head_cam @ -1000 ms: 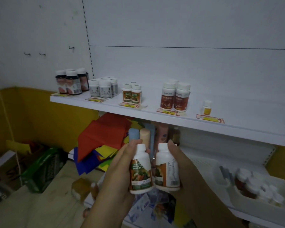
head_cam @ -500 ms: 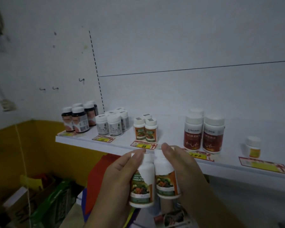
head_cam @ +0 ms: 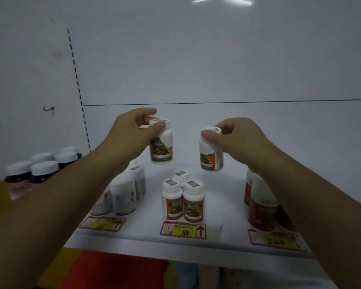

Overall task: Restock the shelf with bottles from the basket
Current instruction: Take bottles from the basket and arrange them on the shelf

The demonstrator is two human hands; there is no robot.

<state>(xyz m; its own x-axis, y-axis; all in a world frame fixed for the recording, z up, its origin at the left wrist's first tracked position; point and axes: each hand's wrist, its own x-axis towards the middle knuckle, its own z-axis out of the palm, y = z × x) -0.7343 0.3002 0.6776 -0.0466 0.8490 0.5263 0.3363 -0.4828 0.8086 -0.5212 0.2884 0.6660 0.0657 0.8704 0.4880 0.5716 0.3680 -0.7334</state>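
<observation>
Left hand [head_cam: 133,130] grips cylindrical white plastic bottle [head_cam: 161,146]; right hand [head_cam: 240,136] grips its twin [head_cam: 211,155].

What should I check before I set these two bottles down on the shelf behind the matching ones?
1. Left hand grips left bottle by the cap: ok.
2. Right hand grips right bottle by the cap: ok.
3. Both bottles roughly upright: ok.
4. Labels match the shelved group above the 88 tag: ok.
5. Free shelf space behind that group: cannot tell, partly hidden.
6. Right forearm clear of the red-label bottles: not ok, overlapping them.
</observation>
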